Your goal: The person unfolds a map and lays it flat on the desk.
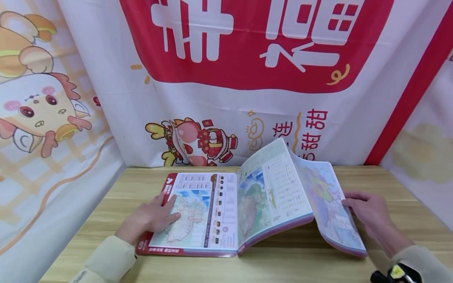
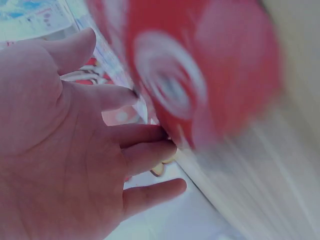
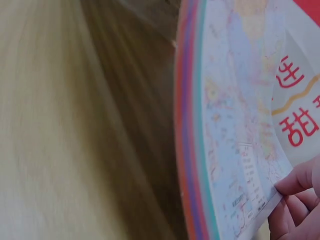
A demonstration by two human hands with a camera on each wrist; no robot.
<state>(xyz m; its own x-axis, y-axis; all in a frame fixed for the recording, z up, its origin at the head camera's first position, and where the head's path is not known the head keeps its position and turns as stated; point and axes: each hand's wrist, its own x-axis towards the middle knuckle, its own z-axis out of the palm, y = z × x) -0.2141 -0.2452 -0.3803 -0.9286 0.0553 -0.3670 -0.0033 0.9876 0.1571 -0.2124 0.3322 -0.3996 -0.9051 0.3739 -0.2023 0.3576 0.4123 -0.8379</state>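
An atlas (image 1: 219,184) with map pages lies spread on the wooden table. My left hand (image 1: 159,215) rests on its left page, fingers apart over a printed map. In the left wrist view the fingertips (image 2: 172,186) are fairly straight beside the red cover edge (image 2: 220,75). My right hand (image 1: 368,210) pinches the outer edge of a lifted bundle of right-hand pages (image 1: 327,196) between thumb and fingers. Another stack of pages (image 1: 272,192) arches up in the middle. The right wrist view shows the bundle's coloured page edges (image 3: 190,120) raised over the table.
The wooden table (image 1: 116,196) extends around the atlas. Behind it hangs a white cloth (image 1: 116,102) with a large red panel and cartoon figures, and similar printed cloth (image 1: 81,157) stands at both sides. A black device with a yellow label (image 1: 398,272) sits at the right wrist.
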